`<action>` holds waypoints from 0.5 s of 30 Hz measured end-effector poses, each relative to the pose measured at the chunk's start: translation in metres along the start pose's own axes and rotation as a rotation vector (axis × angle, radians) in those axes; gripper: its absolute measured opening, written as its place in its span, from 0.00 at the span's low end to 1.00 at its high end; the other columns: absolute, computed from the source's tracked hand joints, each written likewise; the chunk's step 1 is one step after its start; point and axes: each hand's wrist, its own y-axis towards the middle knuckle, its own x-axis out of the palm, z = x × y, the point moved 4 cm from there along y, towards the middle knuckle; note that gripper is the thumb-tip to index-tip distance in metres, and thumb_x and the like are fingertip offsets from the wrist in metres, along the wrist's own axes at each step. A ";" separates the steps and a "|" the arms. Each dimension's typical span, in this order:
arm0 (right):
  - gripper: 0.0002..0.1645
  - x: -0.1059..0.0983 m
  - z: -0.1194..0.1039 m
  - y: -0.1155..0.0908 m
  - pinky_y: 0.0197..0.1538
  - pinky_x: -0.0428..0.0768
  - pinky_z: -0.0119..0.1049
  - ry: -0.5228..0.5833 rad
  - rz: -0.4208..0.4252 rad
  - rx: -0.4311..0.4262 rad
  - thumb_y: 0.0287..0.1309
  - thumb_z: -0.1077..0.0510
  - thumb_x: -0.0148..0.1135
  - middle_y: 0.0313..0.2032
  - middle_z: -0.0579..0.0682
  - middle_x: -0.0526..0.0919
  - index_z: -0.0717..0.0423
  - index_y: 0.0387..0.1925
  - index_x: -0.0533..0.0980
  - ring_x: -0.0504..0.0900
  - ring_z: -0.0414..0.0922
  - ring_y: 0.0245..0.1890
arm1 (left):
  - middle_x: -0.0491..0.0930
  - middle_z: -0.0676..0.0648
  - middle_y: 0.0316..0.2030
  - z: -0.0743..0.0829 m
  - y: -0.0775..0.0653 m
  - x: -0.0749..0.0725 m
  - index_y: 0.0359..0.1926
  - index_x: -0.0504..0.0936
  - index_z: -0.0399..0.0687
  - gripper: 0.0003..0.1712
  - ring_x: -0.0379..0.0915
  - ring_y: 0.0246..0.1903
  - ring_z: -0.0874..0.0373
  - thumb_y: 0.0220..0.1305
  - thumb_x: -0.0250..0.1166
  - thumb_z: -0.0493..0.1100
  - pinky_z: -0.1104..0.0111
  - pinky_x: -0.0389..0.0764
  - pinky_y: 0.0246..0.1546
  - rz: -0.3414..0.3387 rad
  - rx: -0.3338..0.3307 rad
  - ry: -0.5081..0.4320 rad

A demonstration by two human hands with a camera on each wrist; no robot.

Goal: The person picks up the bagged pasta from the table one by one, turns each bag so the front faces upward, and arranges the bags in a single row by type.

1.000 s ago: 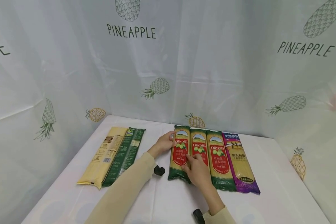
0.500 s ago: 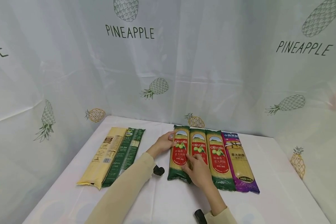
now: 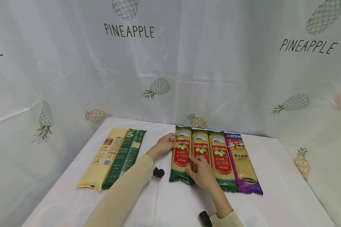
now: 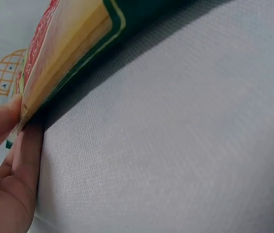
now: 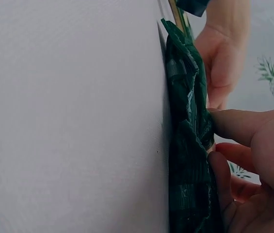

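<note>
Pinching one of three red-labelled packets [image 3: 181,153] with left hand [image 3: 164,144], touching it with right hand [image 3: 203,174], unclear if gripping, near one purple packet [image 3: 245,164], apart from two others [image 3: 104,157].

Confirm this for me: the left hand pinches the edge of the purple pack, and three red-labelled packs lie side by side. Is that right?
Not quite: the left hand pinches the edge of the leftmost red-labelled pack; the purple pack lies at the right end of the row. The head view shows it. The rest stands.
</note>
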 end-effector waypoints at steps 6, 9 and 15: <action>0.35 0.004 -0.003 -0.004 0.31 0.69 0.34 0.014 -0.007 -0.017 0.64 0.52 0.77 0.54 0.54 0.78 0.58 0.70 0.78 0.69 0.39 0.29 | 0.77 0.35 0.63 0.005 -0.007 -0.012 0.78 0.69 0.47 0.33 0.80 0.59 0.46 0.76 0.66 0.39 0.55 0.82 0.61 -0.111 -0.043 -0.071; 0.35 0.003 -0.005 -0.008 0.33 0.71 0.35 0.046 -0.032 -0.005 0.64 0.53 0.76 0.57 0.55 0.77 0.59 0.70 0.78 0.71 0.40 0.32 | 0.77 0.36 0.60 0.009 -0.014 -0.027 0.77 0.70 0.45 0.33 0.81 0.55 0.47 0.76 0.66 0.40 0.56 0.84 0.57 -0.144 -0.053 -0.008; 0.32 0.000 -0.029 -0.017 0.40 0.77 0.37 0.113 0.002 -0.020 0.65 0.58 0.75 0.59 0.57 0.74 0.57 0.69 0.78 0.74 0.43 0.39 | 0.79 0.40 0.56 0.012 -0.038 -0.078 0.75 0.72 0.46 0.30 0.80 0.56 0.43 0.77 0.65 0.43 0.54 0.85 0.55 -0.122 -0.022 0.104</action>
